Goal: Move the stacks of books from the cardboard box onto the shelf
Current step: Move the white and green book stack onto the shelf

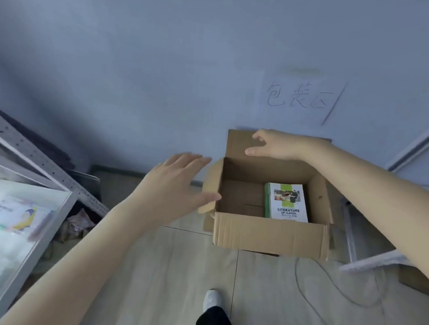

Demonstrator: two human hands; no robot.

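Note:
An open cardboard box (269, 234) stands on the floor against the wall. Inside it, on the right side, lies a stack of books (287, 203) with a white and green cover on top; the left half of the box floor is bare. My left hand (180, 177) hovers with fingers spread just left of the box's left flap, holding nothing. My right hand (270, 145) reaches over the box's back flap, fingers relaxed and apart, also holding nothing. The grey metal shelf (14, 220) stands at the left, with flat packaged items lying on it.
A paper sign (301, 98) with handwriting hangs on the wall above the box. A thin cable (327, 282) loops over the tiled floor at the right, near a metal frame (372, 258). My foot (213, 301) stands in front of the box. Crumpled cloth (80, 223) lies under the shelf.

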